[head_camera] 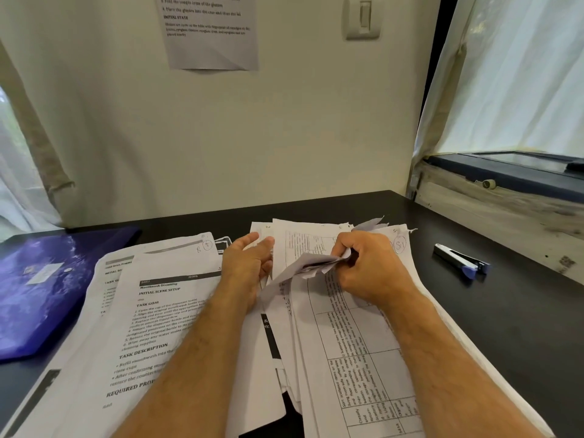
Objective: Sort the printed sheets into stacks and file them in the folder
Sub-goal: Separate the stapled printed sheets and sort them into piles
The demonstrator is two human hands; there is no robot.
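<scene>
Printed sheets (363, 327) lay fanned across a dark counter (505, 311) in 2 loose groups — one on the person's left headed by a page of task text (158, 314), one on the right topped by a sideways table. The right hand (369, 267) pinched the curled edges of several sheets, fingers bent round the bunched paper, while the left hand (246, 263) rested beside it with fingers relaxed and mostly straight, touching the pile's edge. By the look of it, sorting was only partly done: the piles overlapped, their edges were ragged and nothing had been squared off.

The blue folder (47, 289) sat shut at the counter's left end, just beside the left group and partly under its corner — filing appeared not yet begun, and those sheets would likely have to be lifted clear before it could open.

Well apart on the right lay a stapler-like tool (459, 260) in black, white and blue. A printed notice (210, 33) hung on the wall above, near a light switch (363, 18); curtained windows (521, 74) flanked the scene.
</scene>
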